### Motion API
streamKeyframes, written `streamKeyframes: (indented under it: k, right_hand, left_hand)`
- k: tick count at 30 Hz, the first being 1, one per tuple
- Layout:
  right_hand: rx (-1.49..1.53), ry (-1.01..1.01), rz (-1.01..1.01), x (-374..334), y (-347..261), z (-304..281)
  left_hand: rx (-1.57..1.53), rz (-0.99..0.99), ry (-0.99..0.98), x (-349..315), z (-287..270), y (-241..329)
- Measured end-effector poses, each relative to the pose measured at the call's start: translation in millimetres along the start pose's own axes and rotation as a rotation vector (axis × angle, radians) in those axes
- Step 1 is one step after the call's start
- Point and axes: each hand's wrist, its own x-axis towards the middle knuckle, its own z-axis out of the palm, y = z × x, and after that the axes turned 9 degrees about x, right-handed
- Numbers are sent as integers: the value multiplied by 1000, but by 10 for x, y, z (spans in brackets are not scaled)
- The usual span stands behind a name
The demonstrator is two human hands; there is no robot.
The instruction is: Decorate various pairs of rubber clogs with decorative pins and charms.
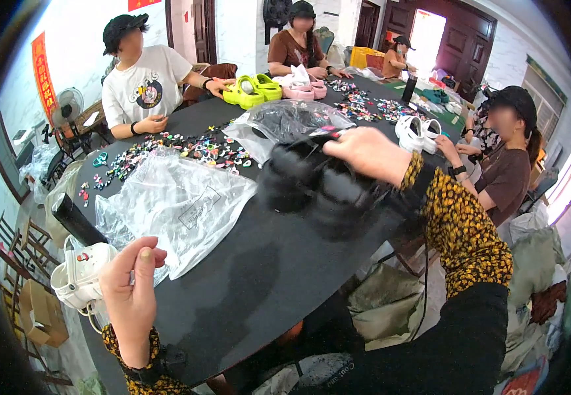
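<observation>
My right hand (367, 155) grips a pair of black clogs (292, 174) at their upper edge, above the middle of the black table. Motion blurs the clogs, and a small patch of pink and white shows by my fingers. Near the table's left edge my left hand (132, 280) is raised, its fingers loosely bent and nothing visible in them. Just behind it stands a white clog (81, 273) with a small red charm, partly covered by the hand. A clear plastic bag (167, 207) lies spread beyond my left hand.
Shoe charms (186, 146) are heaped across the table (233, 322), with more charms (371, 102) farther right. A black bottle (75, 219) is at the left edge. Co-workers sit around with lime clogs (249, 92), pink clogs (302, 90) and white clogs (417, 133). Another clear bag (279, 118) lies beyond the black clogs.
</observation>
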Motion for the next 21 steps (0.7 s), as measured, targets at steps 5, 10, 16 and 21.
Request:
streamKeyframes:
  k: [5,10,16,21]
  right_hand:
    - [-74,244,262,-337,878,157]
    - [22,72,511,-526,996,450]
    - [166,74,396,-259,581,599]
    - [239,-78,326,-65,314,579]
  left_hand:
    - [21,22,-15,-2,112,-47]
    - [23,17,-54,-22,160,-37]
    - [92,12,-128,-33,282,-33]
    - [239,125,-190,-10,335,-71]
